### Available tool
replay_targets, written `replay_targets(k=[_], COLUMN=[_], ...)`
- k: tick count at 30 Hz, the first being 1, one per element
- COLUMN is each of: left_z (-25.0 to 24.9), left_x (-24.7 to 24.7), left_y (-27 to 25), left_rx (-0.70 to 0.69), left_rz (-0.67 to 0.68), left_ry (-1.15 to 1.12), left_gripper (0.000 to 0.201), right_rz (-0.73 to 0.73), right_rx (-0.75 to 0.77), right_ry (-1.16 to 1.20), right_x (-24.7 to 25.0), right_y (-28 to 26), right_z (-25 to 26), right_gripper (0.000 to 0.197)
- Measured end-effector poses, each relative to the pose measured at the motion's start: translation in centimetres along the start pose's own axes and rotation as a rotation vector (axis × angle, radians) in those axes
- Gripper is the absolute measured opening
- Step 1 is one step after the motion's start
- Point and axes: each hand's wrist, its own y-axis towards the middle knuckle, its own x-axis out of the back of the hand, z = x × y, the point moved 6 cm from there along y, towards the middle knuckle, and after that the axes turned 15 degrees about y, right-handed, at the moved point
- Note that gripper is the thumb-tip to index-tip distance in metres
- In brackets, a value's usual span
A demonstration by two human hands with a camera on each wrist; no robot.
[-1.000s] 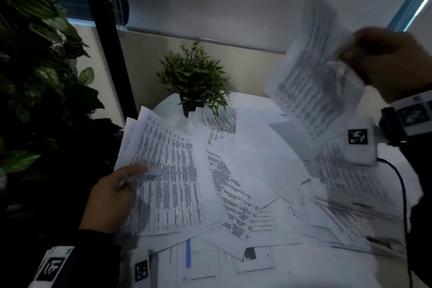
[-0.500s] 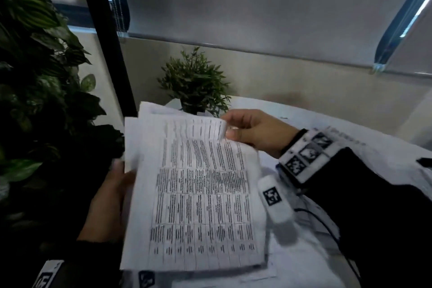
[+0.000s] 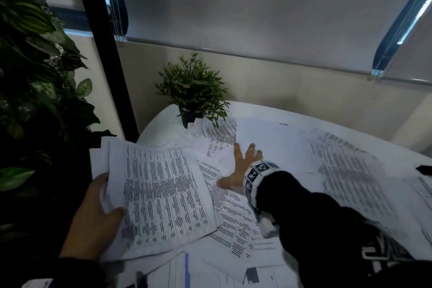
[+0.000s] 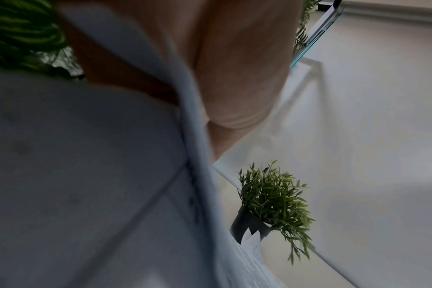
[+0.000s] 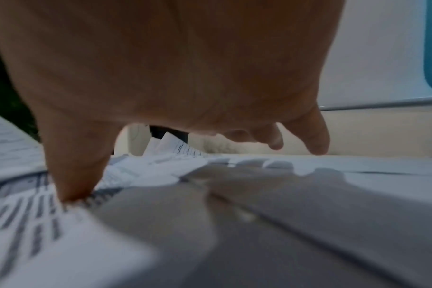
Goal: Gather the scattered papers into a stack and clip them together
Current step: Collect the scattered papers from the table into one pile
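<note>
paper stack [image 3: 161, 192] in left hand [image 3: 93, 220], right hand [image 3: 240, 168] spread on loose sheets [image 3: 233, 224]

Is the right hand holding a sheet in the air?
No, the right hand lies spread flat on the loose papers on the table.

An office corner: printed sheets [image 3: 163, 194] dense with tables and text lie scattered across a white round-edged table [image 3: 159, 124] set against a beige wall. A small potted plant [image 3: 194, 91] in a dark pot stands at the table's far edge, while a large leafy plant [image 3: 35, 54] fills the left side beside a black frame post [image 3: 105, 54]. Grey roller blinds [image 3: 257, 7] are drawn over the windows above, with a bead cord [image 3: 117, 7] hanging at one edge.
</note>
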Motion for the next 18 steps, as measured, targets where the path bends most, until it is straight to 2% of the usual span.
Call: replay_targets(k=[6, 8, 13, 16, 18], left_z=[-0.7, -1.0, -1.4, -1.1, -0.9], left_x=[-0.6, -0.4, -0.7, -0.7, -0.7], left_y=[-0.3, -0.4, -0.3, -0.3, -0.2], left_rx=[-0.042, -0.057, -0.067, -0.054, -0.044], left_rz=[-0.026, -0.036, -0.033, -0.030, -0.032], left_ry=[-0.075, -0.092, -0.149, -0.139, -0.115], left_gripper=[0.070, 0.070, 0.073, 0.075, 0.085], right_rz=[-0.028, -0.030, -0.005, -0.083, -0.111], right_rx=[-0.086, -0.110, -0.032, 0.008, 0.021], right_ry=[0.052, 0.061, -0.022, -0.075, -0.068], right_x=[0.7, 0.8, 1.5, 2.4, 3.1], right_y=[0.1, 0.1, 1.1, 1.2, 1.2], right_z=[1.4, 1.2, 1.6, 1.5, 1.3], right_gripper=[0.103, 0.090, 0.090, 0.079, 0.074])
